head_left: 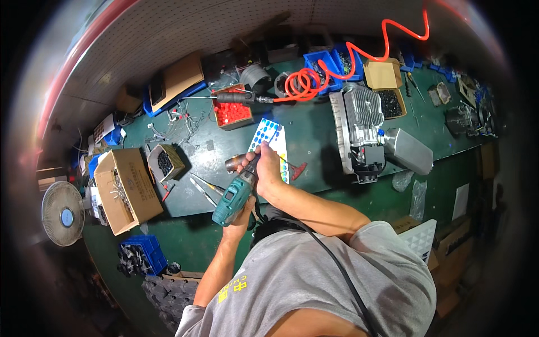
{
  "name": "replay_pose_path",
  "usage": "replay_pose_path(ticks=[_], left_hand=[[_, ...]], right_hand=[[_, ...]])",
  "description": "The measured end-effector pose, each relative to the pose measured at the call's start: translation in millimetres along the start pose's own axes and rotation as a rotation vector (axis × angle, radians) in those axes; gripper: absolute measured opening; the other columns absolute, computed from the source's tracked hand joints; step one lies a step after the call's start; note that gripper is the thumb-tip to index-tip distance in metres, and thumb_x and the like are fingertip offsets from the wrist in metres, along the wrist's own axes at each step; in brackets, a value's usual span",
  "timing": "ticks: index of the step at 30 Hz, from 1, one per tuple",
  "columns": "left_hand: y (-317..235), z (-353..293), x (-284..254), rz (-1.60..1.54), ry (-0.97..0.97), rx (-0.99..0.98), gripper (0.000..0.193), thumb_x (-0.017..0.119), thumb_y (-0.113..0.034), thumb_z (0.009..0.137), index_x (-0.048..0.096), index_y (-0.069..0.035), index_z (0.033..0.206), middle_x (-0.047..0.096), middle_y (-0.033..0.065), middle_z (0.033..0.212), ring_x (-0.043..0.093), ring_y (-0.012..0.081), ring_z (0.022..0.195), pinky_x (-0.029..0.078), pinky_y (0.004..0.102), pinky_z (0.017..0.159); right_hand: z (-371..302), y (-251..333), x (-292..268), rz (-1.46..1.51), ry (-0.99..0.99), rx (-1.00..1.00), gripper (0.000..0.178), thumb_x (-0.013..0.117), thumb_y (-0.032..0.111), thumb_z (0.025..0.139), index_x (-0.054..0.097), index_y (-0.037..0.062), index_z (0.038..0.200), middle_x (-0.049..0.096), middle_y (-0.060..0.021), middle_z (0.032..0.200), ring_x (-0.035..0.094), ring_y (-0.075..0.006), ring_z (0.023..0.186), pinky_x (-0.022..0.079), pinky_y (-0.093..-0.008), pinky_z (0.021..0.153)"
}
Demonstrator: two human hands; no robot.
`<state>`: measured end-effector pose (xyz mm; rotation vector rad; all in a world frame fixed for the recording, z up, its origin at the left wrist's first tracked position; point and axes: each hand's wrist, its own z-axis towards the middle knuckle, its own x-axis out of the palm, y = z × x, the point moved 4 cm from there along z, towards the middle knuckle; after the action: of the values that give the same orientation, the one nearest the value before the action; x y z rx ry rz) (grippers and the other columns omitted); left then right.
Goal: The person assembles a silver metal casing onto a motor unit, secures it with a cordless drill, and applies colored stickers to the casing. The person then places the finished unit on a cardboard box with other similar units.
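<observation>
At the far left a white fan [63, 212] stands beside an open cardboard box [124, 190] of metal parts. Below it sits a blue bin [143, 254]. On the green worktop [314, 140] a small carton [166, 163] holds dark pieces, and a red tray [232, 113] lies beyond it. My left hand [242, 216] has its grip closed around the handle of the teal power drill [234, 194], held over the worktop's near edge. My right hand [266, 168] has its grip wrapped around the drill's front end; I cannot tell how tightly. Just behind lies a sheet of blue dots [273, 137]. Further right rests a grey finned engine unit [362, 126], with an orange coiled hose [337, 70] above it.
</observation>
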<state>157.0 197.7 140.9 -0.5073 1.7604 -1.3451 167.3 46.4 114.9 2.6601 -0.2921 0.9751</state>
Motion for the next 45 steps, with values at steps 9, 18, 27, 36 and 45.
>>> replay_pose_path(ticks=[9,18,27,36,45], left_hand=[[12.0,7.0,-1.7,0.073,0.193,-0.056,0.013,0.072,-0.011,0.094,0.069,-0.003,0.105,0.069,0.0065,0.093,0.063,0.0163,0.084,0.052,0.0337,0.074],[5.8,21.9,17.4,0.062,0.073,-0.062,0.012,0.070,-0.013,0.096,0.067,-0.002,0.100,0.064,0.0043,0.085,0.057,0.0165,0.076,0.050,0.0354,0.070],[21.6,18.1,2.1,0.096,0.105,-0.094,0.020,0.075,-0.015,0.093,0.067,-0.003,0.106,0.064,0.0034,0.091,0.057,0.0150,0.082,0.050,0.0332,0.074],[-8.0,-15.5,19.3,0.087,0.010,-0.204,0.029,0.075,-0.018,0.094,0.067,-0.003,0.117,0.066,0.0033,0.101,0.057,0.0148,0.089,0.049,0.0324,0.080],[-6.0,-24.1,18.6,-0.059,0.029,-0.304,0.037,0.078,-0.020,0.089,0.068,-0.003,0.121,0.070,0.0066,0.109,0.065,0.0161,0.096,0.054,0.0337,0.084]], right_hand=[[8.0,4.1,1.2,-0.108,0.048,-0.048,0.029,0.047,0.031,0.107,0.046,0.0095,0.088,0.053,-0.0058,0.070,0.057,-0.0211,0.058,0.055,-0.0409,0.055],[27.4,18.1,5.2,-0.166,0.119,-0.088,0.035,0.048,0.039,0.107,0.050,0.0064,0.094,0.057,-0.0066,0.071,0.060,-0.0218,0.059,0.056,-0.0409,0.055],[177.9,122.7,-106.0,-1.743,0.036,-1.089,0.025,0.066,0.008,0.089,0.068,0.0059,0.114,0.065,-0.0144,0.104,0.066,-0.0345,0.094,0.056,-0.0435,0.083],[216.8,147.2,-119.4,-2.061,0.017,-0.898,0.020,0.071,0.018,0.092,0.066,0.0026,0.104,0.059,-0.0168,0.111,0.064,-0.0346,0.108,0.059,-0.0436,0.084],[143.2,141.1,-110.9,-0.723,0.311,-0.409,0.010,0.064,0.008,0.094,0.061,-0.0018,0.091,0.065,-0.0083,0.072,0.064,-0.0140,0.060,0.054,-0.0309,0.055]])
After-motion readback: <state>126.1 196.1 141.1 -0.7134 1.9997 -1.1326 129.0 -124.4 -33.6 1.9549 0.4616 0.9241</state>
